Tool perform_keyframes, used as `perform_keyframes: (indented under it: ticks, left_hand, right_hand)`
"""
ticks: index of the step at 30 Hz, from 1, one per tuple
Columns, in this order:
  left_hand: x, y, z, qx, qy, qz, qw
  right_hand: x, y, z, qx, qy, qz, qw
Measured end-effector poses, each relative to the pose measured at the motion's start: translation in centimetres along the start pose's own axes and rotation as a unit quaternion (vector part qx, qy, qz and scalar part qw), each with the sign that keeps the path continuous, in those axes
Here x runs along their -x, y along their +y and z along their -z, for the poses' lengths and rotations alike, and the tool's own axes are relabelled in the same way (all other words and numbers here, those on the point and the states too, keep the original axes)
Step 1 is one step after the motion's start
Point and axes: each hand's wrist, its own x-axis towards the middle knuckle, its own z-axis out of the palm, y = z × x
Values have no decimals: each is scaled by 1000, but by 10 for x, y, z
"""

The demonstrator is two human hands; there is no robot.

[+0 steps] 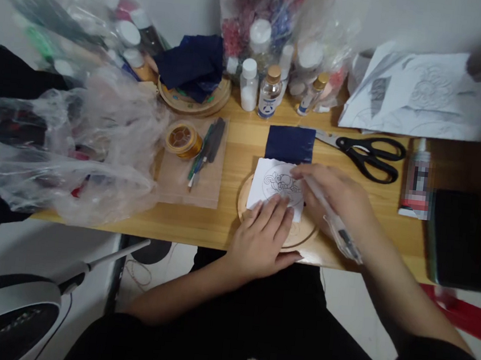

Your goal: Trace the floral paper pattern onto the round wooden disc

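Observation:
A small white sheet of paper (259, 185) with a black line drawing inside a circle lies over a round wooden disc (244, 200) near the table's front edge. My left hand (263, 234) rests flat on the lower part of the sheet, fingers stretched out and slightly apart. At the sheet's upper right, my right hand (337, 196) touches its edge with the fingertips. Held in that hand is a clear pen (331, 217), slanting down to the right. A dark blue piece of fabric (290, 143) lies just behind the sheet.
Black-handled scissors (367, 153), a glue tube (417, 178) and a dark phone (457, 240) lie to the right. A golden spool (183, 141) and several pens (207, 151) are on the left. Small bottles (270, 94), plastic bags (109, 155) and printed papers (416, 98) stand around.

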Motion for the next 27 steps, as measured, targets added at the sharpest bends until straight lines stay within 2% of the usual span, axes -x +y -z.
perform_keyframes:
  ticks: [4,7,13,16,21,27]
  left_hand:
    - [-1,0,0,2,30,2,1000]
    - [-2,0,1,3,31,1,1000]
    - [-3,-1,3,8,32,-2,999]
    - [-3,-2,4,4,29,-9,1000]
    - [-4,-4,5,10,24,-14,1000]
    - [-4,-4,5,14,20,-13,1000]
  right_hand:
    - [-34,-6,-3,-74,-13,33,997]
    - [-45,-6,-13,-124,-33,26,991]
    - [-38,1,-25,-243,6,-8,970]
    - [-35,1,-21,-238,20,-12,971]
    - [-32,3,-18,-234,8,32,972]
    - [-30,5,-18,-239,-7,5,971]
